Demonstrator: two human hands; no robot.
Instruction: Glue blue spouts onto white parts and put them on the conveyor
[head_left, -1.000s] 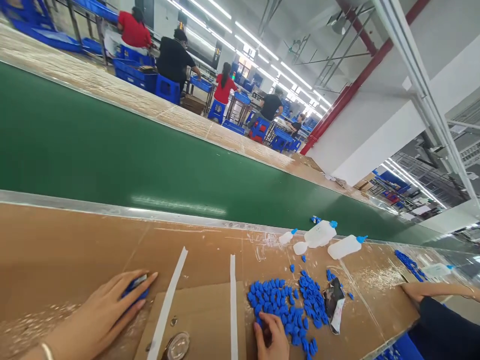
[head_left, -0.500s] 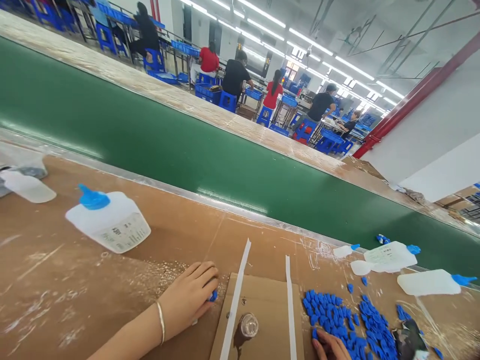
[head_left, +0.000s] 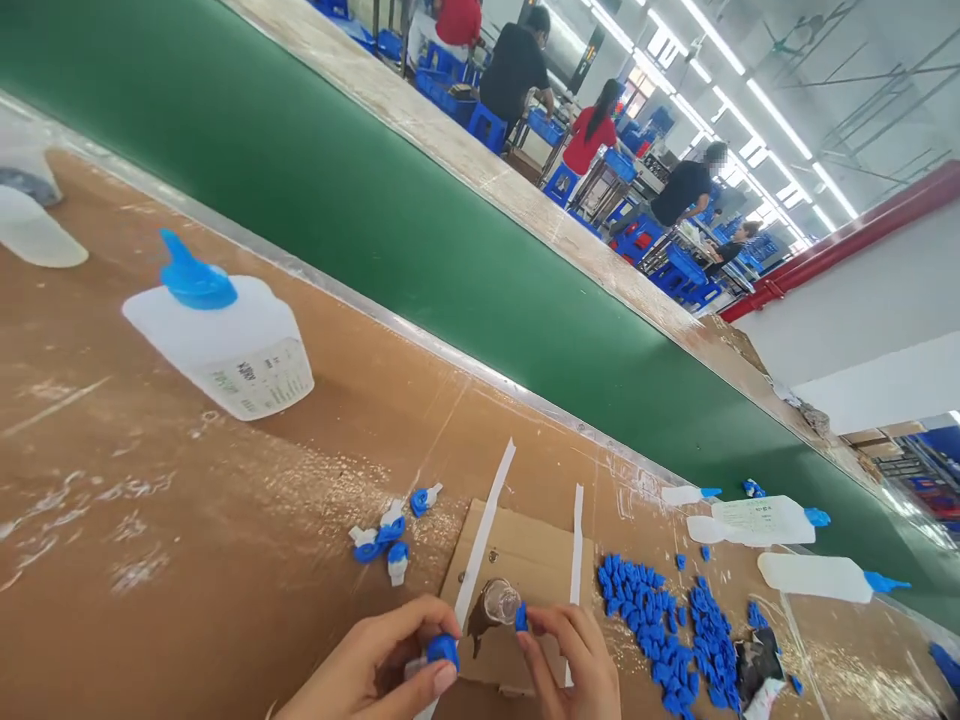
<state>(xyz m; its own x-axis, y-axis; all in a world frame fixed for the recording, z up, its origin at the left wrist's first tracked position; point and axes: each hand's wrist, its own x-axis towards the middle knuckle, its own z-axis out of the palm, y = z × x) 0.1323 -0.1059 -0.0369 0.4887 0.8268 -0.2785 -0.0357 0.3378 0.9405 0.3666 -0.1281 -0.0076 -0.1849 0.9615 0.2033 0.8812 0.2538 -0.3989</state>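
Note:
At the bottom edge my left hand (head_left: 375,670) pinches a blue cap with a white part (head_left: 439,655) between thumb and fingers. Beside it my right hand (head_left: 574,660) holds a small blue cap (head_left: 521,617) at its fingertips, close to a clear round fixture (head_left: 500,602) set in a cardboard pad (head_left: 517,560). Three assembled blue-and-white caps (head_left: 390,535) lie on the brown table just left of the pad. A heap of loose blue caps (head_left: 664,630) lies to the right.
A white bottle with a blue spout (head_left: 221,340) stands at the left; more white bottles (head_left: 757,520) lie at the right near the green conveyor belt (head_left: 450,260). Two white tape strips (head_left: 487,520) border the pad. Other people sit at benches far behind.
The view swung left and down. My left hand left the table, leaving assembled caps there, and now holds a cap near the pad; my right hand came off the heap with one blue cap.

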